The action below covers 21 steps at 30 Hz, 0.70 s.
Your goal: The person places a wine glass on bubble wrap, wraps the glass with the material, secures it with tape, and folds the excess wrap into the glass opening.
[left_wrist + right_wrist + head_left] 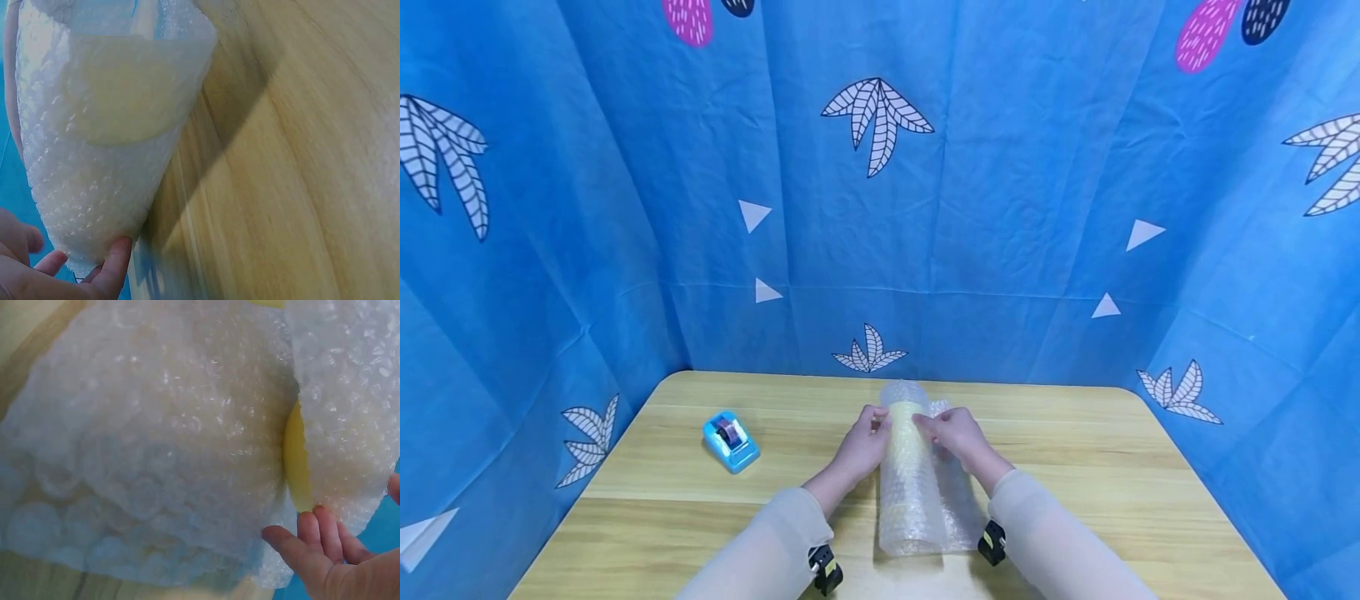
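A roll of bubble wrap (912, 508) lies lengthwise on the table, wound around a yellow round-edged thing whose kind I cannot tell. Its yellow rim (296, 459) shows beside the wrap in the right wrist view, and a pale yellow curve appears through the plastic in the left wrist view. My left hand (861, 442) holds the roll's left side near the far end, with fingertips (117, 256) against the plastic. On the opposite side my right hand (958, 437) grips the roll, its fingers at the edge of the wound layer. A loose bubble wrap sheet (958, 508) extends to the right.
A blue tape dispenser (731, 442) with a tape roll in it stands on the left part of the wooden table (1075, 467). Blue patterned curtains (1000, 208) hang behind the table and along both sides.
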Tool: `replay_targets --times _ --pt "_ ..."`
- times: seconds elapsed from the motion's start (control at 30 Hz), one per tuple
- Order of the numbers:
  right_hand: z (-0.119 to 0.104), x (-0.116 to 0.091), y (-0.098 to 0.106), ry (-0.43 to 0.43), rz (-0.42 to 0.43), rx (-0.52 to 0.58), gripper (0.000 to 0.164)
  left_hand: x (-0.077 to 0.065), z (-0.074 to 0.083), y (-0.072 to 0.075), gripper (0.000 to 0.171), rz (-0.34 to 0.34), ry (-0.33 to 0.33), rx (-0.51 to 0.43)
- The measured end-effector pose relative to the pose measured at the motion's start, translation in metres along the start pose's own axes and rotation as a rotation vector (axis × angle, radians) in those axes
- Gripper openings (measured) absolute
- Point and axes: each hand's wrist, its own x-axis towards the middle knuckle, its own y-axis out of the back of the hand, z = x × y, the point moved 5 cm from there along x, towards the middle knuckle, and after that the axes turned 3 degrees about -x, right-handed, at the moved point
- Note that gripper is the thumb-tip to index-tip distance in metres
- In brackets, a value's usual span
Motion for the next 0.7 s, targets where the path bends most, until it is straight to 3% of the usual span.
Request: replay_targets --times 0.2,0.47,0.7 --pt "0.0037 -0.0012 -0.0027 -0.033 -0.02 0.081 0.039 0.0028 -0.0019 -0.0016 0.035 -0.008 -0.017 0.014" --pt "0.0058 -0.0014 -0.0061 -0.059 -0.048 0.141 0.036 0.0019 -0.0053 -0.0015 0.052 0.009 0.01 -0.019" --pt "0.0056 -0.0023 -0.0054 -0.059 -0.026 0.16 0.03 0.0025 -0.0078 0.0001 0.05 -0.005 0.031 -0.052"
